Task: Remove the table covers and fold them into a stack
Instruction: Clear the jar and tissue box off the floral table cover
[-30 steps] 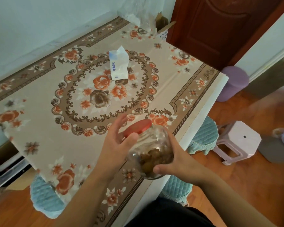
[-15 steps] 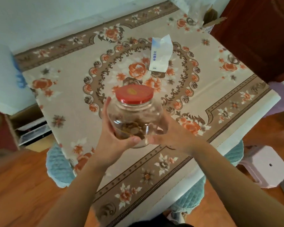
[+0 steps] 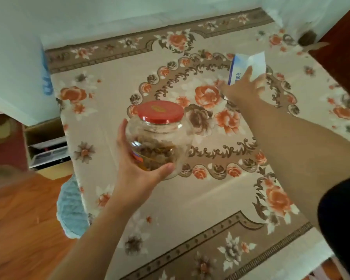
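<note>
The floral table cover lies flat across the whole desk, with 2 things to come off it before it can be lifted. The left hand grips the glass jar with its red lid, fingers and thumb curled round the belly, the jar upright and apparently held just above the cover. The right hand reaches far across toward the blue-and-white tissue pack near the far right of the central medallion. Its fingers are spread and straight, already over the pack's near end and probably touching it, but not yet curled round it.

The pack lies straight ahead of those fingers, its long axis running roughly away from the person, so closing from above across its short width looks the natural hold. The right hand is plainly the nearer one; the left is occupied
</note>
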`<act>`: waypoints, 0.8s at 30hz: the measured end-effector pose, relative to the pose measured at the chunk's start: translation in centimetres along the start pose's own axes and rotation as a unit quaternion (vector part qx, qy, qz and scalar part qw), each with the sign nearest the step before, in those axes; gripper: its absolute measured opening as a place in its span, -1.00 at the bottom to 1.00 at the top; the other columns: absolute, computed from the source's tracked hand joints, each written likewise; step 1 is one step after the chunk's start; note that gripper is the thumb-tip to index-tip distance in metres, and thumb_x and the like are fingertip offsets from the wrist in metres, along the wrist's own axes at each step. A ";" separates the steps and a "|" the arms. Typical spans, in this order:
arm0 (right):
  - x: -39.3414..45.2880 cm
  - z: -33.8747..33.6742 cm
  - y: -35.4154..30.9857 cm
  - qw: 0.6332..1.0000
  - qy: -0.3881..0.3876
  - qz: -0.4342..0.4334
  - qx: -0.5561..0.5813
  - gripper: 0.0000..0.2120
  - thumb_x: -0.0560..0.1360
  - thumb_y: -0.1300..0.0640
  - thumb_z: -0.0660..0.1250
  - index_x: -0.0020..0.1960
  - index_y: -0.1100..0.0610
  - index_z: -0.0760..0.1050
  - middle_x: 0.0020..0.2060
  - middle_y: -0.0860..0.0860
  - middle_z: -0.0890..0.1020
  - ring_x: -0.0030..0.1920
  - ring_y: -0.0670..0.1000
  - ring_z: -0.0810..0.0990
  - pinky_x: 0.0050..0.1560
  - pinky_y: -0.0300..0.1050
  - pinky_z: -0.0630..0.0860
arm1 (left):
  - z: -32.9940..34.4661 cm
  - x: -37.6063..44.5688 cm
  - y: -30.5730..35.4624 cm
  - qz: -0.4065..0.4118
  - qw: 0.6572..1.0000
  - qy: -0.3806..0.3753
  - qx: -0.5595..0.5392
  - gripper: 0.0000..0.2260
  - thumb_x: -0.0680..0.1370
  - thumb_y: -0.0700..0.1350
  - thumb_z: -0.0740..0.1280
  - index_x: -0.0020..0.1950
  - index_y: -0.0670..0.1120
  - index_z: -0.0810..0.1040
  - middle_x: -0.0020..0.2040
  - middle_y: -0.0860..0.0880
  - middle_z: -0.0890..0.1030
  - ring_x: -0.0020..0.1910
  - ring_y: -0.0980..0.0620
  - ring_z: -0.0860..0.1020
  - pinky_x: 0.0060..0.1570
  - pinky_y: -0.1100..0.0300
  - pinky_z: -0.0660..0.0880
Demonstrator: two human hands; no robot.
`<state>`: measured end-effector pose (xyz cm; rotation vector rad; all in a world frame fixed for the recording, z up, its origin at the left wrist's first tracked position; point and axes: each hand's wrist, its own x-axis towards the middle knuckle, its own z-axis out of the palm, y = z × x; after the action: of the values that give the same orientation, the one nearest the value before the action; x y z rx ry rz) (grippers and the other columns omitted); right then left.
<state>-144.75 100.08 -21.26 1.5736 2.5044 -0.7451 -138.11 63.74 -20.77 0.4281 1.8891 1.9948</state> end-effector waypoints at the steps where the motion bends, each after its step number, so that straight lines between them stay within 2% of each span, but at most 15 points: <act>1: 0.7 0.5 -0.1 1.000 -0.003 0.015 -0.003 0.01 0.45 -0.31 0.34 0.63 -0.08 -0.24 0.60 0.20 -0.23 0.55 0.41 -0.06 0.47 0.34 0.18 | -0.1 0.1 -0.3 -0.002 1.000 0.002 0.003 0.10 0.28 -0.12 0.67 0.55 0.33 0.00 0.54 -0.05 0.32 0.45 0.04 0.45 0.37 -0.02 0.49; 3: 1.5 1.2 0.5 1.000 0.021 0.016 -0.008 -0.01 0.45 -0.24 0.36 0.63 -0.05 -0.19 0.57 0.28 -0.08 0.50 0.42 0.09 0.44 0.28 0.27 | 0.1 0.0 -0.5 -0.005 1.000 0.007 0.004 0.10 0.31 -0.23 0.66 0.56 0.24 -0.01 0.51 -0.02 0.34 0.42 0.13 0.47 0.30 0.16 0.52; 5: -0.4 0.9 1.1 0.999 0.024 0.018 0.033 0.01 0.38 -0.29 0.37 0.62 -0.09 -0.13 0.53 0.28 0.05 0.44 0.41 0.20 0.39 0.26 0.35 | 0.3 -0.4 -0.5 -0.014 1.000 0.010 0.003 0.08 0.30 -0.31 0.60 0.56 0.18 -0.01 0.47 0.03 0.36 0.38 0.18 0.49 0.24 0.27 0.52; 7: -4.3 0.0 3.1 0.994 0.030 0.010 0.101 -0.05 0.34 -0.24 0.34 0.60 -0.12 -0.05 0.48 0.22 0.14 0.37 0.34 0.31 0.27 0.20 0.47 | 1.0 -1.3 0.0 -0.029 1.000 0.002 0.001 0.11 0.30 -0.26 0.65 0.60 0.15 0.00 0.49 0.03 0.35 0.40 0.14 0.49 0.31 0.15 0.51; 9: -10.0 -1.5 6.5 0.987 0.024 -0.025 0.158 -0.10 0.35 -0.15 0.37 0.59 -0.12 0.01 0.46 0.12 0.21 0.32 0.22 0.39 0.15 0.12 0.57 | 2.1 -2.6 1.0 -0.046 0.999 -0.013 0.006 0.14 0.29 -0.12 0.68 0.63 0.16 -0.03 0.51 0.01 0.35 0.42 0.08 0.48 0.37 0.00 0.49; 10: -12.9 -2.4 8.7 0.980 0.019 -0.037 0.193 -0.10 0.36 -0.09 0.42 0.59 -0.11 0.05 0.46 0.06 0.25 0.28 0.12 0.44 0.05 0.04 0.60 | 3.2 -3.4 1.7 -0.054 0.998 -0.021 0.005 0.14 0.28 -0.10 0.66 0.63 0.17 -0.04 0.51 0.01 0.36 0.42 0.07 0.48 0.36 0.01 0.49; 12: -19.2 -4.7 13.6 0.959 0.000 -0.030 0.280 -0.11 0.40 0.07 0.50 0.60 -0.08 0.11 0.41 -0.03 0.35 0.14 -0.05 0.54 -0.15 -0.19 0.59 | 5.6 -5.1 2.9 -0.067 0.997 -0.035 -0.005 0.12 0.32 -0.24 0.64 0.63 0.17 -0.03 0.47 0.03 0.41 0.37 0.11 0.52 0.32 0.06 0.52; 14: -25.3 -6.3 18.7 0.944 -0.012 0.010 0.329 -0.15 0.42 0.13 0.51 0.58 -0.10 0.15 0.31 -0.06 0.42 0.05 -0.11 0.59 -0.29 -0.28 0.58 | 8.1 -7.2 4.0 -0.079 0.995 -0.053 -0.015 0.08 0.35 -0.35 0.59 0.61 0.24 0.02 0.44 0.04 0.44 0.33 0.11 0.55 0.31 0.04 0.54; 15: -28.3 -7.0 21.4 0.936 0.000 0.036 0.350 -0.16 0.42 0.11 0.51 0.56 -0.11 0.16 0.28 -0.04 0.44 0.03 -0.11 0.60 -0.31 -0.30 0.58 | 9.6 -8.3 4.6 -0.080 0.994 -0.067 -0.015 0.08 0.35 -0.33 0.59 0.59 0.29 0.03 0.43 0.06 0.44 0.32 0.11 0.55 0.30 0.04 0.54; 17: -33.8 -7.8 27.2 0.923 0.036 0.085 0.373 -0.13 0.34 -0.01 0.53 0.54 -0.17 0.17 0.26 0.01 0.47 0.05 -0.03 0.62 -0.22 -0.19 0.65 | 12.9 -11.0 6.0 -0.079 0.990 -0.113 -0.017 0.08 0.36 -0.30 0.60 0.59 0.31 0.02 0.40 0.10 0.44 0.28 0.13 0.57 0.20 0.14 0.57; 18: -35.9 -7.9 29.5 0.922 0.041 0.109 0.371 -0.11 0.33 -0.03 0.53 0.54 -0.19 0.15 0.26 0.02 0.47 0.04 -0.01 0.62 -0.19 -0.13 0.66 | 14.3 -12.2 6.3 -0.078 0.988 -0.132 -0.019 0.07 0.38 -0.33 0.58 0.61 0.28 0.00 0.37 0.12 0.44 0.24 0.18 0.59 0.11 0.22 0.59; 20: -41.0 -8.8 34.4 0.917 0.057 0.145 0.368 -0.14 0.40 0.03 0.53 0.56 -0.15 0.13 0.23 0.01 0.47 0.01 -0.04 0.63 -0.26 -0.18 0.64 | 17.8 -15.9 7.5 -0.070 0.979 -0.189 -0.028 0.04 0.40 -0.41 0.54 0.63 0.15 0.00 0.33 0.14 0.45 0.16 0.24 0.61 -0.02 0.30 0.60; 22: -46.4 -10.9 39.4 0.902 0.096 0.169 0.385 -0.23 0.45 0.09 0.52 0.52 -0.12 0.19 0.18 -0.01 0.48 -0.01 -0.05 0.61 -0.31 -0.25 0.59 | 21.6 -21.0 8.3 -0.033 0.969 -0.244 -0.020 0.04 0.36 -0.42 0.56 0.62 0.08 0.03 0.31 0.23 0.42 0.19 0.35 0.56 0.02 0.34 0.57; 24: -51.4 -12.6 44.5 0.888 0.141 0.182 0.397 -0.36 0.47 0.15 0.52 0.37 -0.17 0.25 0.07 -0.09 0.50 -0.06 -0.07 0.60 -0.28 -0.27 0.57 | 25.0 -26.4 8.3 -0.001 0.954 -0.301 -0.008 0.00 0.39 -0.40 0.55 0.61 0.10 0.04 0.26 0.42 0.41 0.18 0.48 0.49 0.11 0.37 0.53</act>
<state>-80.01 78.98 -9.15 2.4556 2.0260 -1.7169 -103.69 73.55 -10.25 0.9070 1.4793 1.6204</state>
